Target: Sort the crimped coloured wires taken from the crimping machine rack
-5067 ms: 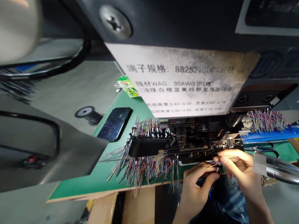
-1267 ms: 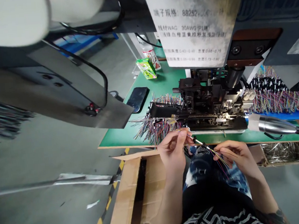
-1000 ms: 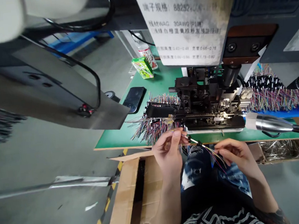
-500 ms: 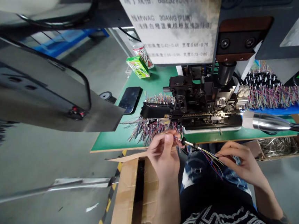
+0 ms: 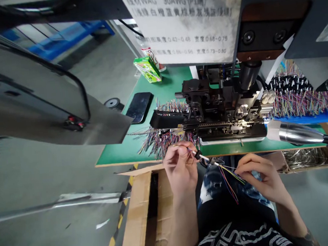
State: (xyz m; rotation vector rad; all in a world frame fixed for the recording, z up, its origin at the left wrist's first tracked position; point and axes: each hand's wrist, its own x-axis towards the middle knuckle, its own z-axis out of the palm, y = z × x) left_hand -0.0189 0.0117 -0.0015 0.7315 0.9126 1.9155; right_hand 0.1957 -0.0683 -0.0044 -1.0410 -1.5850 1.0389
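A short wire harness (image 5: 203, 157) with a white sleeve and black rings hangs in front of the bench edge. My left hand (image 5: 182, 167) pinches its left end between thumb and fingers. From its right end several thin coloured wires (image 5: 228, 178) fan out, yellow, green, red and purple among them. My right hand (image 5: 257, 174) is closed at the fingertips on one thin, pale wire of this harness, drawn apart from the others. Just behind both hands stands a black terminal crimping machine (image 5: 220, 110); neither hand touches it.
Bundles of coloured wires lie left of the machine (image 5: 160, 140) and in a blue tray (image 5: 302, 101) at right. A phone (image 5: 139, 108) and green box (image 5: 147, 69) sit on the green bench (image 5: 117, 154). A lamp (image 5: 299, 132) juts in; a cardboard box (image 5: 136, 213) stands below.
The view has shifted slightly. The loose wires now hang lower and more bunched, and a single pale wire is stretched to my right fingertips. My left hand keeps its hold on the harness.
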